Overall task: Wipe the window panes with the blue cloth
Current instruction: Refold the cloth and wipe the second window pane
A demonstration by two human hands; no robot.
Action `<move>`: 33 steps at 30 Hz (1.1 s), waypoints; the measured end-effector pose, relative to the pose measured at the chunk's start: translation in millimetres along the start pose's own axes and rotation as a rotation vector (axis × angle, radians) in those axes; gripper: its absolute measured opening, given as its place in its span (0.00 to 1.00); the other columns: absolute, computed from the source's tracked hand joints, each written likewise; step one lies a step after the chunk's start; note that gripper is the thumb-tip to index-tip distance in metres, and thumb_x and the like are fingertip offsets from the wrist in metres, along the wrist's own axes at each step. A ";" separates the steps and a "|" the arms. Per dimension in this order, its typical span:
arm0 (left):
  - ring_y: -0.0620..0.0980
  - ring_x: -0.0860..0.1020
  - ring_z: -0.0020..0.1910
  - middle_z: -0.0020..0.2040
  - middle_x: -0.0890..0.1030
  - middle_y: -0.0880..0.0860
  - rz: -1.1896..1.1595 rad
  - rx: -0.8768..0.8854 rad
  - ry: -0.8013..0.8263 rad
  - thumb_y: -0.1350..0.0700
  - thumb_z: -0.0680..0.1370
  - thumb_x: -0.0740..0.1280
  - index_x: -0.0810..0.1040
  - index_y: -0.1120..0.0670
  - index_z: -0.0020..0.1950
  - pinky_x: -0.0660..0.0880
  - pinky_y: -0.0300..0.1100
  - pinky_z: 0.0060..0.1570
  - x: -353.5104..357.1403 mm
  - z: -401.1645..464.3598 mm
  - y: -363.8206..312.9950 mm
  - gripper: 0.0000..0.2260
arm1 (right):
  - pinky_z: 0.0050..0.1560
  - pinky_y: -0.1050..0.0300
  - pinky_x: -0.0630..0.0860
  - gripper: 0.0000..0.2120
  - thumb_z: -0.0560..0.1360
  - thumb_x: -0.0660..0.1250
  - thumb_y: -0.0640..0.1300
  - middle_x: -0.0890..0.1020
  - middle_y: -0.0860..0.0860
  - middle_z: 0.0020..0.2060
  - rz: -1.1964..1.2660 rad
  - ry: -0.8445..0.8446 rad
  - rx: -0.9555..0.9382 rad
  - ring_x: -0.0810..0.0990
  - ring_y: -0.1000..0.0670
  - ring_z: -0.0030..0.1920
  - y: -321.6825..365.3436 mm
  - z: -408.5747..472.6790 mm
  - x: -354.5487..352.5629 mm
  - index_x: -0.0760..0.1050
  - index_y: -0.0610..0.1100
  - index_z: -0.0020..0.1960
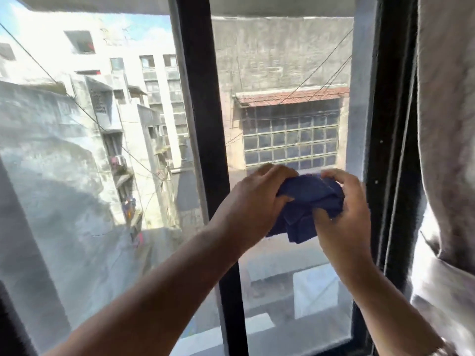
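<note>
Head view: a blue cloth (pixel 309 201) is held bunched between both hands in front of the right pane (pixel 290 73), low in its glass. The left hand (pixel 257 199) is closed over the cloth's left side, fingers curled over the top and thumb pressed in below. The right hand (pixel 339 211) is closed on the right side, fingertips (pixel 331 174) hooked over the upper edge and thumb dug into the folds. A loose corner of the cloth is seen hanging below the hands. The left pane (pixel 84 150) is separated from the right one by a black mullion (pixel 203 111). A pale curtain (pixel 447 124) is gathered at the right edge beside the frame (pixel 390 98). No writing or brand can be read on anything
</note>
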State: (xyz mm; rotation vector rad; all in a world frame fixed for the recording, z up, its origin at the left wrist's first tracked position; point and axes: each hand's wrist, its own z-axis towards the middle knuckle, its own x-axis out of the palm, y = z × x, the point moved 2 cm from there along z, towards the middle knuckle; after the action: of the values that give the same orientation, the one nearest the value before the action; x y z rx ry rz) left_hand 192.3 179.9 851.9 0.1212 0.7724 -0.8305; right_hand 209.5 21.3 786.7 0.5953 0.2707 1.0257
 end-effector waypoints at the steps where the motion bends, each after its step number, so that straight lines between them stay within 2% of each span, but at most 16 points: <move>1: 0.50 0.80 0.52 0.58 0.81 0.50 0.012 0.003 0.007 0.60 0.80 0.68 0.78 0.51 0.64 0.79 0.43 0.52 6.1 8.0 -3.3 0.13 | 0.55 0.57 0.79 0.35 0.65 0.61 0.22 0.76 0.47 0.57 0.012 -0.018 0.009 0.78 0.55 0.57 -8.1 4.7 -2.3 0.72 0.56 0.59; 3: 0.52 0.81 0.51 0.58 0.81 0.52 0.056 0.012 0.042 0.59 0.81 0.68 0.79 0.53 0.64 0.79 0.43 0.52 14.3 22.6 -6.9 0.12 | 0.55 0.50 0.80 0.34 0.66 0.61 0.23 0.76 0.48 0.56 0.004 -0.047 0.011 0.79 0.52 0.56 -22.8 12.8 -3.2 0.72 0.58 0.58; 6: 0.53 0.81 0.53 0.58 0.81 0.51 0.254 0.028 0.112 0.55 0.81 0.69 0.78 0.51 0.64 0.82 0.51 0.52 17.3 39.8 -5.1 0.12 | 0.58 0.48 0.79 0.30 0.66 0.61 0.23 0.76 0.49 0.56 -0.038 -0.090 -0.019 0.78 0.53 0.56 -43.8 26.5 0.0 0.75 0.51 0.58; 10: 0.55 0.80 0.60 0.63 0.80 0.53 0.662 0.198 0.013 0.53 0.80 0.70 0.77 0.51 0.67 0.82 0.56 0.54 -3.1 61.4 3.4 0.15 | 0.65 0.48 0.74 0.26 0.65 0.60 0.23 0.76 0.45 0.58 -0.088 -0.244 -0.061 0.77 0.46 0.60 -63.2 43.5 9.9 0.78 0.42 0.58; 12: 0.61 0.73 0.71 0.72 0.74 0.59 0.854 0.208 -0.045 0.49 0.81 0.64 0.72 0.54 0.73 0.74 0.61 0.66 -16.0 78.1 10.3 0.21 | 0.67 0.43 0.72 0.24 0.66 0.59 0.24 0.77 0.42 0.61 -0.140 -0.289 -0.110 0.76 0.43 0.63 -68.0 41.2 19.7 0.79 0.39 0.58; 15: 0.63 0.51 0.82 0.83 0.51 0.62 1.094 0.069 -0.011 0.38 0.82 0.50 0.50 0.57 0.82 0.52 0.62 0.79 -25.1 94.8 20.3 0.34 | 0.72 0.37 0.66 0.21 0.72 0.58 0.29 0.74 0.40 0.69 -0.266 -0.270 -0.150 0.71 0.37 0.70 -75.9 24.3 31.9 0.78 0.38 0.62; 17: 0.63 0.44 0.82 0.83 0.41 0.63 1.184 0.043 0.020 0.35 0.81 0.44 0.40 0.58 0.82 0.47 0.62 0.80 -20.1 95.8 27.1 0.38 | 0.77 0.39 0.58 0.22 0.77 0.56 0.37 0.67 0.42 0.75 -0.303 -0.189 -0.174 0.63 0.36 0.76 -82.1 9.6 39.1 0.72 0.36 0.69; 19: 0.65 0.43 0.82 0.82 0.39 0.64 1.234 0.060 0.016 0.35 0.81 0.41 0.37 0.59 0.81 0.46 0.61 0.79 -16.0 95.0 30.9 0.38 | 0.80 0.42 0.53 0.29 0.79 0.53 0.48 0.57 0.43 0.79 -0.327 -0.078 -0.173 0.53 0.38 0.80 -87.1 -2.7 48.5 0.59 0.35 0.76; 21: 0.65 0.43 0.82 0.82 0.39 0.64 1.243 0.065 -0.011 0.35 0.81 0.40 0.37 0.59 0.81 0.46 0.61 0.79 -16.0 94.9 31.7 0.38 | 0.78 0.37 0.53 0.36 0.80 0.52 0.59 0.51 0.39 0.80 -0.397 -0.020 -0.174 0.48 0.36 0.80 -90.1 -11.3 55.9 0.51 0.36 0.78; 22: 0.65 0.43 0.82 0.82 0.40 0.64 1.242 0.068 -0.017 0.35 0.81 0.40 0.38 0.59 0.82 0.46 0.61 0.79 -15.9 95.3 31.9 0.38 | 0.76 0.33 0.56 0.37 0.81 0.53 0.60 0.51 0.36 0.79 -0.425 -0.012 -0.192 0.47 0.34 0.79 -91.7 -11.5 57.0 0.49 0.36 0.78; 25: 0.65 0.44 0.82 0.82 0.41 0.64 1.235 0.091 -0.040 0.36 0.81 0.39 0.39 0.59 0.82 0.46 0.61 0.79 -14.0 94.7 35.8 0.38 | 0.68 0.25 0.65 0.35 0.77 0.61 0.44 0.51 0.35 0.78 -0.450 -0.036 -0.191 0.48 0.30 0.78 -100.3 12.0 45.9 0.47 0.43 0.79; 27: 0.65 0.44 0.82 0.82 0.40 0.64 1.206 0.105 -0.057 0.36 0.81 0.39 0.39 0.59 0.82 0.46 0.61 0.79 -13.4 95.4 37.4 0.37 | 0.75 0.33 0.55 0.39 0.72 0.61 0.34 0.51 0.34 0.79 -0.462 -0.143 -0.103 0.48 0.28 0.77 -105.3 44.3 26.8 0.49 0.43 0.80; 29: 0.65 0.43 0.81 0.82 0.40 0.64 1.178 0.116 -0.065 0.37 0.81 0.39 0.39 0.59 0.82 0.46 0.61 0.79 -13.3 96.1 37.6 0.37 | 0.78 0.51 0.41 0.38 0.70 0.57 0.32 0.53 0.33 0.78 -0.478 -0.256 -0.062 0.49 0.28 0.77 -101.0 75.9 13.9 0.53 0.39 0.80; 30: 0.65 0.43 0.81 0.82 0.40 0.64 1.167 0.119 -0.066 0.37 0.81 0.40 0.39 0.59 0.82 0.45 0.61 0.79 -13.1 96.4 37.7 0.37 | 0.78 0.56 0.38 0.36 0.71 0.55 0.32 0.54 0.33 0.78 -0.471 -0.291 -0.091 0.50 0.28 0.77 -94.7 87.0 15.7 0.55 0.37 0.79; 31: 0.65 0.42 0.81 0.82 0.39 0.64 1.161 0.120 -0.065 0.37 0.81 0.40 0.38 0.59 0.82 0.45 0.61 0.79 -13.3 96.0 37.8 0.37 | 0.78 0.57 0.39 0.34 0.72 0.54 0.32 0.56 0.33 0.78 -0.456 -0.312 -0.128 0.51 0.29 0.77 -87.3 93.3 23.1 0.56 0.36 0.78; 33: 0.65 0.42 0.81 0.82 0.39 0.64 1.161 0.131 -0.071 0.37 0.82 0.41 0.37 0.59 0.82 0.46 0.61 0.80 -13.1 96.3 38.3 0.37 | 0.80 0.49 0.46 0.29 0.76 0.52 0.37 0.58 0.34 0.77 -0.435 -0.301 -0.214 0.54 0.30 0.77 -73.9 91.2 43.4 0.57 0.34 0.78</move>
State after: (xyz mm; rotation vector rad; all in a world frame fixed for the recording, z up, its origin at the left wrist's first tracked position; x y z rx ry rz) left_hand 268.7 177.2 923.2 0.5885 0.4528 0.2233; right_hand 328.1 0.0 820.4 0.4612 0.0189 0.5268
